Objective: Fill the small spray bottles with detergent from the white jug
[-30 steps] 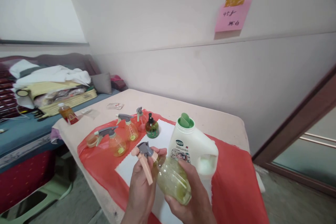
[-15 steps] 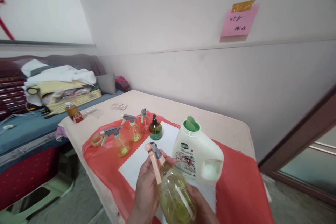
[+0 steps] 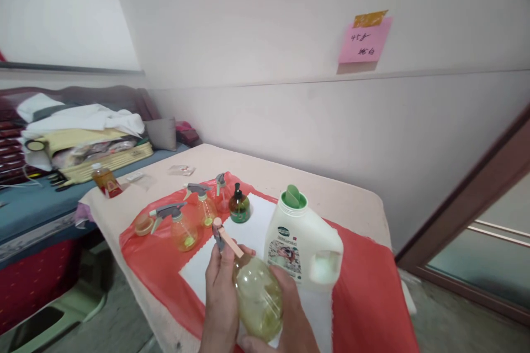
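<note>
A clear yellowish spray bottle (image 3: 259,298) with a pink and grey trigger head (image 3: 226,238) is held tilted between both hands, its head pointing up and left. My left hand (image 3: 223,292) is closed round the neck, just below the trigger head. Wrapped round the right side of the bottle's body is my right hand (image 3: 285,309). A large white jug (image 3: 304,248) with a green cap (image 3: 292,197) stands upright behind my right hand. Beyond the bottle, a dark green pump bottle (image 3: 239,207) stands on the white sheet (image 3: 259,207).
Other spray bottles (image 3: 184,231) and a round pinkish piece (image 3: 143,224) stand on the red plastic sheet (image 3: 364,287) at left. An amber bottle (image 3: 106,181) is near the table's left edge. A wall with a pink note (image 3: 364,41) rises behind the table.
The spray bottle has turned in my hands; its trigger lever swung round from facing down-left to lying across the neck. My head view shifted slightly. The jug and other bottles stayed put.
</note>
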Action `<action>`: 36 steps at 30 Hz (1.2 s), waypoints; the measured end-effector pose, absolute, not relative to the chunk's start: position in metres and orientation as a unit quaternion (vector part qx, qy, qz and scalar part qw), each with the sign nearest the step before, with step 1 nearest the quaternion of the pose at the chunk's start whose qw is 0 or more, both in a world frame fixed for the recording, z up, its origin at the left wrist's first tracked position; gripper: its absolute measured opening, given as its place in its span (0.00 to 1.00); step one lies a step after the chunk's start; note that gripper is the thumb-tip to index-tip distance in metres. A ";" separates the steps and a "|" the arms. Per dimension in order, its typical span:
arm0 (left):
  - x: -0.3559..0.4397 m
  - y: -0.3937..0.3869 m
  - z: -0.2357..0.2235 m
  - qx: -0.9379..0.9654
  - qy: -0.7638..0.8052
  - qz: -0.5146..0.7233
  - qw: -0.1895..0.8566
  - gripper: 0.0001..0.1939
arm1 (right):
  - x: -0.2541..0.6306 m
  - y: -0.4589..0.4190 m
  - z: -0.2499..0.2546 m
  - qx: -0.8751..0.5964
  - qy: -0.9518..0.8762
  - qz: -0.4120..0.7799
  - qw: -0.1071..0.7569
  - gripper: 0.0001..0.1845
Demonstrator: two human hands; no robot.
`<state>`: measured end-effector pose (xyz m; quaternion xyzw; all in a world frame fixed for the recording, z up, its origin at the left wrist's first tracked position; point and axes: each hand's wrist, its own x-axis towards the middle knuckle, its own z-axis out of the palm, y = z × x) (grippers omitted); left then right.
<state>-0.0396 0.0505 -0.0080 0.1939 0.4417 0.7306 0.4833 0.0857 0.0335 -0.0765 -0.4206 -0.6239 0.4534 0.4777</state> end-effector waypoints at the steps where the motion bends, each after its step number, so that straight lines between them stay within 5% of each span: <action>1: -0.041 0.051 -0.007 0.195 0.433 0.729 0.493 0.22 | 0.086 0.032 -0.076 -0.428 -0.638 0.434 0.470 0.49; 6: -0.045 0.050 -0.003 0.196 0.352 0.707 0.582 0.15 | 0.080 0.029 -0.060 -0.296 -0.474 0.677 0.479 0.34; 12: -0.049 0.050 -0.002 0.177 0.337 0.718 0.583 0.13 | 0.072 0.021 -0.047 -0.235 -0.311 0.815 0.428 0.34; 18: -0.047 0.051 -0.003 0.171 0.386 0.740 0.524 0.15 | 0.075 0.020 -0.071 -0.428 -0.547 0.499 0.517 0.49; 22: -0.043 0.051 0.002 0.172 0.365 0.726 0.558 0.18 | 0.078 0.024 -0.088 -0.427 -0.618 0.408 0.519 0.45; 32: -0.057 0.052 -0.007 0.196 0.353 0.685 0.607 0.13 | 0.079 0.026 -0.066 -0.197 -0.375 0.811 0.403 0.37; 36: -0.058 0.050 -0.005 0.222 0.348 0.664 0.623 0.13 | 0.080 0.016 -0.068 -0.179 -0.261 0.880 0.355 0.32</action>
